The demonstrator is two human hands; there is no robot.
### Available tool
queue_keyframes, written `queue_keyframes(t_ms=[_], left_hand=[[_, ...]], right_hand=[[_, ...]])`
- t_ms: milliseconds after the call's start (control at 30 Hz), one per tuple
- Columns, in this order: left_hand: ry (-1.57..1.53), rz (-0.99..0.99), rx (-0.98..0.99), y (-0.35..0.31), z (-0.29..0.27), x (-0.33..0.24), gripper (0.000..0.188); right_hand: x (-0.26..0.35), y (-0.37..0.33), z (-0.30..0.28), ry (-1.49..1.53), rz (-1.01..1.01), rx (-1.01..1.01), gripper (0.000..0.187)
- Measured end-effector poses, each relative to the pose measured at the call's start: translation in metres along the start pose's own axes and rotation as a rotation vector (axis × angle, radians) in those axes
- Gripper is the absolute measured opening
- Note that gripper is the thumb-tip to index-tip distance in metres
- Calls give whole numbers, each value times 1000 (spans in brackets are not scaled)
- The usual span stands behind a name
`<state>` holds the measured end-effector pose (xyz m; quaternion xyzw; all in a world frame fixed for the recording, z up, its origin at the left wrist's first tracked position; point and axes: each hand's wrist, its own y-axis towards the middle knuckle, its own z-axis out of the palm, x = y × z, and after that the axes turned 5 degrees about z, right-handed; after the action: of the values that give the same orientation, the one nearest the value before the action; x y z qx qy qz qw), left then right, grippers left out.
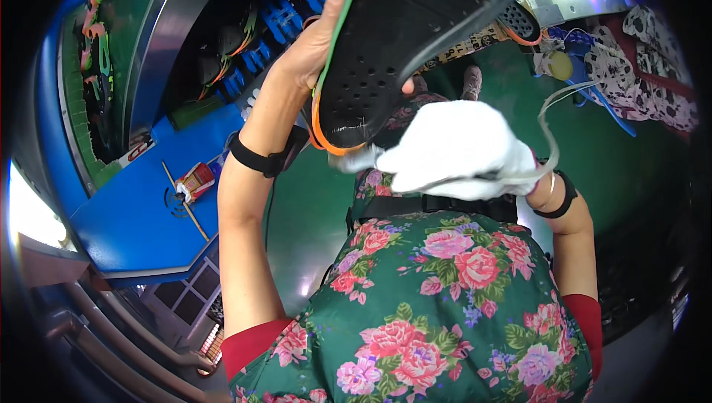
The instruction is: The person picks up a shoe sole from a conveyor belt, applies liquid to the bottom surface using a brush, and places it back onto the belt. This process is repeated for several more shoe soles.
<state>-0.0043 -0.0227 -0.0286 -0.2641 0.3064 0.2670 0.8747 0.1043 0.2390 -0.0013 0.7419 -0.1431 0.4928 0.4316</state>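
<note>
My left hand (308, 53) is bare and grips a large black foot-shaped shoe sole (386, 39) by its edge. Rows of small holes dot the sole's rounded lower end, and its rim carries green and orange strips. A white glove (456, 147) covers my right hand, closed just below the sole. From it a slim pale tool (360, 159), smeared by motion, points at the sole's orange end. A thin grey hose (547, 125) runs along the glove and loops off to the right. The tool's exact kind cannot be made out.
Blue racks (282, 21) with orange-edged pieces stand ahead to the left. A blue tabletop (126, 217) holds a red and yellow packet (196, 180) and a thin stick. Another perforated black sole (521, 23) and patterned cloth (630, 54) lie at the far right. The floor is green.
</note>
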Motion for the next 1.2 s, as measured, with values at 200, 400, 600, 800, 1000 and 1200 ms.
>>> queue_keyframes(t_ms=[200, 400, 600, 800, 1000, 1200], left_hand=[[262, -84, -198, 7, 2, -5, 85], [285, -190, -251, 9, 27, -7, 72], [97, -243, -161, 8, 19, -9, 84], [-410, 6, -294, 14, 40, 16, 91], [-283, -42, -183, 23, 71, 27, 107], [-241, -17, -283, 31, 85, 34, 96]], right_hand=[[-2, 7, -1, -326, -64, 52, 37], [-7, 15, -8, -77, -61, -17, 29], [1, 18, -17, 188, 197, 4, 17], [0, 3, -44, 327, 703, -502, 22], [-1, -8, -58, 244, 571, -637, 25], [1, -14, -62, 12, 562, -771, 25]])
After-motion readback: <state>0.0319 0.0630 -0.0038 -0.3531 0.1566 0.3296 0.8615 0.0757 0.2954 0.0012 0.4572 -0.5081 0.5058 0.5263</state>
